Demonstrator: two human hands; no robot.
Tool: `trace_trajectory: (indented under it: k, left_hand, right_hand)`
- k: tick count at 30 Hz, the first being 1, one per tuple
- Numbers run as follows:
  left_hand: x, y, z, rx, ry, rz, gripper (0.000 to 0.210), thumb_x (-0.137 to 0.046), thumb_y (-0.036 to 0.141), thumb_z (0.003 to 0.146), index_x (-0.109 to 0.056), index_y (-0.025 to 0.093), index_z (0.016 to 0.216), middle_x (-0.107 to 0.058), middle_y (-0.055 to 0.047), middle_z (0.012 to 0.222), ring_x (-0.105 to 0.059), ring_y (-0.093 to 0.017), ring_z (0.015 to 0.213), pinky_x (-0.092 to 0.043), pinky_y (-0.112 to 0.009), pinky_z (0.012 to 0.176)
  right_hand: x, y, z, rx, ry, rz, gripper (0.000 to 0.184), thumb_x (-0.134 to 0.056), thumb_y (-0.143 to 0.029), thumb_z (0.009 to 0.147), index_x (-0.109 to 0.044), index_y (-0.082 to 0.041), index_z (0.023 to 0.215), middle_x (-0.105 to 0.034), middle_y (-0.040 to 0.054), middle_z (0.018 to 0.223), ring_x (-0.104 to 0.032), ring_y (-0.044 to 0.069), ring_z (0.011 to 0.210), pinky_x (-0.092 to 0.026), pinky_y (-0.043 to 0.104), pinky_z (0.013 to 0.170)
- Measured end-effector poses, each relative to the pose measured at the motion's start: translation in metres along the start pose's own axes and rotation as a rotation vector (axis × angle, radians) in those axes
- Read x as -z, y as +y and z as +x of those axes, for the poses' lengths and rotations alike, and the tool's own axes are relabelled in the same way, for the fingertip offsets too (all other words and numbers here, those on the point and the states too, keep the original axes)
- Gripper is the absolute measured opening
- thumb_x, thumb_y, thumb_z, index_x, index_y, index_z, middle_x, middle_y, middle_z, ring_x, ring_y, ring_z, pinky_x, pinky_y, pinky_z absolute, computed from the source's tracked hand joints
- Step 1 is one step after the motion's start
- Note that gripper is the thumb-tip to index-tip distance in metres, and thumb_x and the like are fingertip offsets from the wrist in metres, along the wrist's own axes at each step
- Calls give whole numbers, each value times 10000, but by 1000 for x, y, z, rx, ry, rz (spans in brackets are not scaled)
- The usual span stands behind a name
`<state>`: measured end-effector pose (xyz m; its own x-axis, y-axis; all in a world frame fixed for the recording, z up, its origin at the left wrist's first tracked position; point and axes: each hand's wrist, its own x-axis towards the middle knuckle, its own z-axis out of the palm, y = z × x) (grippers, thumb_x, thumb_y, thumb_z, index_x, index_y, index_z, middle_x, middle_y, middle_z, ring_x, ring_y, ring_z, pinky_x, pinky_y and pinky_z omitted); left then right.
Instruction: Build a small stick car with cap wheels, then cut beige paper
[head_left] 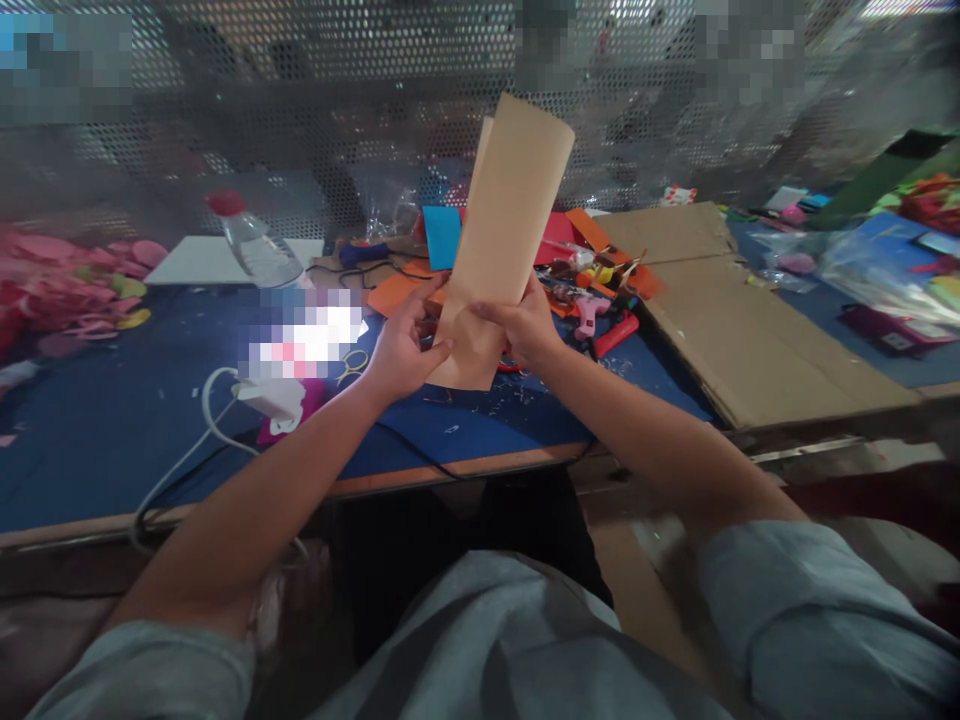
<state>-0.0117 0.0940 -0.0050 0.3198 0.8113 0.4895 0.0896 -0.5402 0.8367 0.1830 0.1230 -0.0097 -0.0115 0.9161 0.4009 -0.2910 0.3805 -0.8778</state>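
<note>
A folded sheet of tan paper is held up over the blue table, tilted to the right at its top. My left hand grips its lower left edge between thumb and fingers. On the lower right side, my right hand is closed on the sheet, its thumb lying across the front and its other fingers behind. Beneath and behind the paper lie an orange sheet, a blue card and a pink glue gun.
A clear bottle with a red cap and a white charger with cable stand at left. Pink cut pieces pile up at far left. Flat cardboard lies at right. A perforated metal screen rises behind the table.
</note>
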Motion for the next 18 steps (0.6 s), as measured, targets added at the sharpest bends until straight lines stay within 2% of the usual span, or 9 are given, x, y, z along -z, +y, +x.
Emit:
trace_trajectory:
  k: [9, 13, 18]
  left_hand:
    - [-2, -1, -1, -28, 10, 36, 784, -801, 230, 841, -505, 313, 1562, -691, -63, 1130, -715, -171, 919, -633, -343, 843]
    - [-1, 0, -2, -15, -1, 35, 783, -791, 216, 842, -510, 323, 1564, -684, -58, 1129, -714, -166, 902, -641, -327, 813]
    - [-1, -1, -2, -20, 16, 45, 772, -770, 176, 841, -529, 315, 1561, -699, -65, 1137, -719, -177, 956, -644, -309, 821]
  right_hand:
    - [2, 3, 2, -12, 20, 27, 843, -966, -468, 543, -541, -309, 1254, -726, 75, 1333, -689, 355, 1277, -578, 583, 1126]
    - [2, 2, 1, -18, 11, 9, 840, -959, -513, 562, -543, -319, 1265, -725, 70, 1355, -688, 356, 1286, -572, 595, 1134]
    - [-1, -2, -1, -36, 22, 39, 932, -974, -502, 535, -530, -318, 1334, -730, 78, 1339, -699, 364, 1273, -595, 593, 1103]
